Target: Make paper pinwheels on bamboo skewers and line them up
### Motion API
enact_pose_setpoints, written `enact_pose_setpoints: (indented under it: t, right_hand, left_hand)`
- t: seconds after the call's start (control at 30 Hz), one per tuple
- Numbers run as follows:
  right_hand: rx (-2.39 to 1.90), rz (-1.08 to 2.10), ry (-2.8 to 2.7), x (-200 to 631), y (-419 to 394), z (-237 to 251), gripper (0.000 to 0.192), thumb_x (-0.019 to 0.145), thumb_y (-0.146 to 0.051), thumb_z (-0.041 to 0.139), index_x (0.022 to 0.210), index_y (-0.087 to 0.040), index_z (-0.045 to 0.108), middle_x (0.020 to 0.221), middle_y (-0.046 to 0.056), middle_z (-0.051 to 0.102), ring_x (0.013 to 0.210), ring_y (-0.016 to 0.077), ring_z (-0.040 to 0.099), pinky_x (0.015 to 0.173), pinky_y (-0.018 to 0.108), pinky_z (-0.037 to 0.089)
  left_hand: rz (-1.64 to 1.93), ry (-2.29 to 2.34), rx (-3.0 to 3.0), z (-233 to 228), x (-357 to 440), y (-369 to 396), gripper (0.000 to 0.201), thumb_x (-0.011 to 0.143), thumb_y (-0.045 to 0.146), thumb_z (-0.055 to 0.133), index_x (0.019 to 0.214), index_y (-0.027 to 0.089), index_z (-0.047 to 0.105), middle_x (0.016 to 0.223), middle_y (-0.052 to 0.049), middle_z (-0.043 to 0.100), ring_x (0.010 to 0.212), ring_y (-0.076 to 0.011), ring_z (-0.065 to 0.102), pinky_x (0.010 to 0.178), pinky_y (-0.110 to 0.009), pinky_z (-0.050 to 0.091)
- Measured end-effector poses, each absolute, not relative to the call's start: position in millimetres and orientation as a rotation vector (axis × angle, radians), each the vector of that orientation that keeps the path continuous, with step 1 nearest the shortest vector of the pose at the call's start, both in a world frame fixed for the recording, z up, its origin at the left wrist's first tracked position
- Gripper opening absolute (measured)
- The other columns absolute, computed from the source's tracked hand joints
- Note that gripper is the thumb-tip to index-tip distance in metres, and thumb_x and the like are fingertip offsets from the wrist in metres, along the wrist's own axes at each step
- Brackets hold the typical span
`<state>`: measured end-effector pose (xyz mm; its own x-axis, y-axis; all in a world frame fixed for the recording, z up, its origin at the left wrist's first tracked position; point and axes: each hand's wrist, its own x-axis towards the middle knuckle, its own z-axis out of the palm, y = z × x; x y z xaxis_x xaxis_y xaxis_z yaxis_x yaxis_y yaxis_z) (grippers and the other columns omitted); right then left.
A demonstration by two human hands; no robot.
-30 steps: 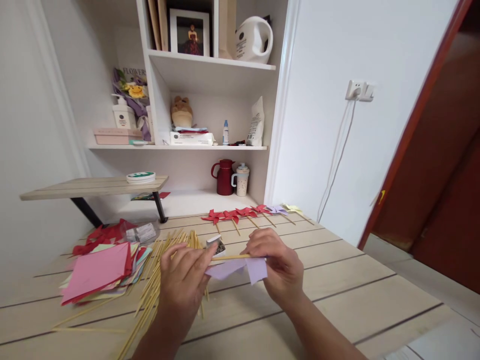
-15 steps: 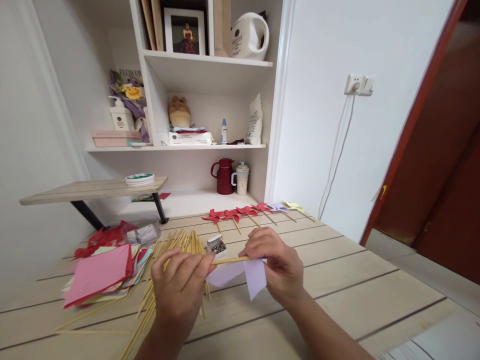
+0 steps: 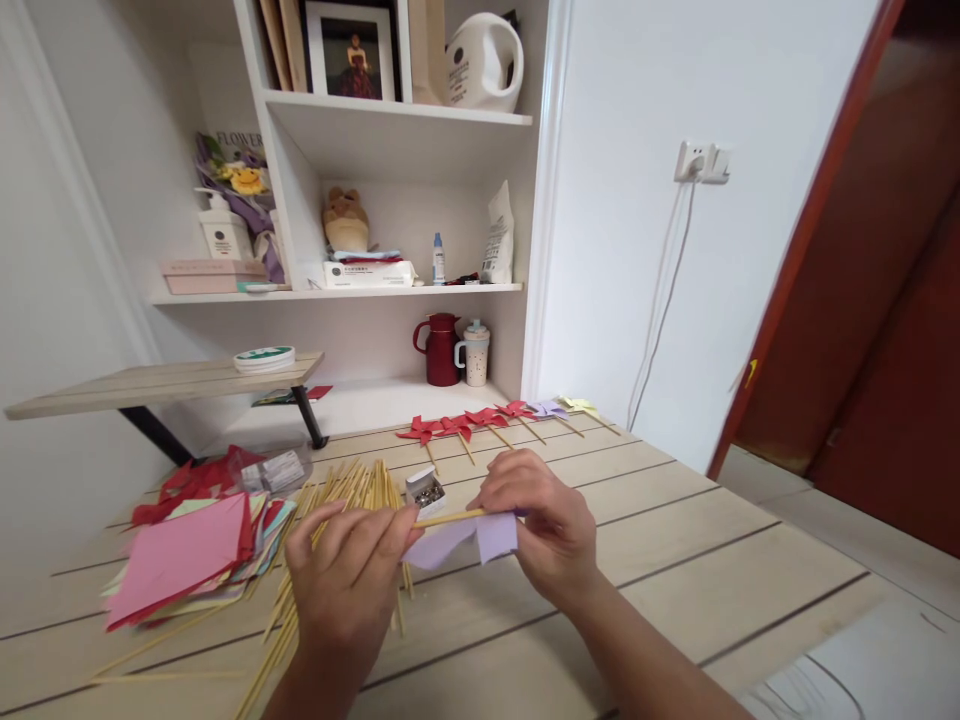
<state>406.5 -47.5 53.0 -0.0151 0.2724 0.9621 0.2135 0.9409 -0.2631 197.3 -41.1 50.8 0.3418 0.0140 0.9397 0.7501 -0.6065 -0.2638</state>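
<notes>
Between my hands a thin wooden stick [image 3: 451, 518] lies nearly level, with a purple paper pinwheel [image 3: 496, 537] hanging below it. My left hand [image 3: 349, 575] is closed on the stick's left part. At the other end my right hand [image 3: 546, 515] pinches the stick and the pinwheel together; its fingers cover the join. Just behind the stick stands a small open box [image 3: 425, 490] of metal pins. A heap of loose wooden sticks [image 3: 360, 487] spreads behind and under my left hand.
Finished pinwheels in red [image 3: 454, 427], purple [image 3: 550, 409] and yellow [image 3: 579, 404] lie in a row at the table's back. Stacked coloured paper [image 3: 180, 550] is at left, near a clear plastic box [image 3: 277, 470]. A raised wooden stand [image 3: 172, 377] is behind.
My hands stay closed on the stick and the pinwheel. The purple paper has turned slightly, so its hanging flap looks shorter. The whole view has shifted a little.
</notes>
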Motion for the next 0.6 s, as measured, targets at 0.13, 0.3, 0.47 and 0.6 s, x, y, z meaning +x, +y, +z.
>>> enact_pose_setpoints:
  t: [0.13, 0.3, 0.47, 0.6]
  right_hand:
    - [-0.431, 0.091, -1.563, 406, -51, 54, 0.014, 0.088, -0.013, 0.065, 0.093, -0.026, 0.069, 0.077, 0.004, 0.070, 0.077, 0.0210, 0.061, 0.073, 0.040, 0.053]
    - [-0.494, 0.126, -1.492, 406, -48, 52, 0.013, 0.087, -0.012, 0.064, 0.089, -0.024, 0.068, 0.078, 0.003, 0.066, 0.077, 0.0194, 0.060, 0.070, 0.036, 0.051]
    - [-0.734, 0.237, -1.482, 408, -35, 51, 0.006, 0.083, -0.020, 0.072, 0.083, -0.022, 0.066, 0.077, 0.001, 0.067, 0.072, 0.0169, 0.061, 0.063, 0.029, 0.048]
    - [-0.856, 0.359, -1.548, 411, -29, 52, 0.013, 0.082, -0.025, 0.075, 0.093, -0.023, 0.069, 0.088, 0.001, 0.071, 0.081, 0.0171, 0.065, 0.073, 0.029, 0.051]
  left_hand:
    - [-1.230, -0.592, -1.887, 50, 193, -41, 0.015, 0.093, 0.012, 0.060, 0.102, 0.019, 0.069, 0.080, -0.001, 0.076, 0.075, -0.0178, 0.063, 0.092, -0.042, 0.036]
    - [-1.213, -0.609, -1.893, 47, 195, -42, 0.017, 0.094, 0.014, 0.060, 0.106, 0.021, 0.069, 0.083, 0.000, 0.076, 0.074, -0.0158, 0.065, 0.093, -0.040, 0.036]
    - [-1.331, -0.787, -2.081, 32, 211, -28, 0.016, 0.096, 0.019, 0.057, 0.088, 0.022, 0.071, 0.076, 0.001, 0.074, 0.072, -0.0162, 0.066, 0.086, -0.038, 0.042]
    - [-1.339, -0.974, -2.416, 21, 216, -18, 0.026, 0.097, 0.028, 0.051, 0.088, 0.024, 0.075, 0.077, 0.000, 0.076, 0.070, -0.0184, 0.068, 0.068, -0.033, 0.048]
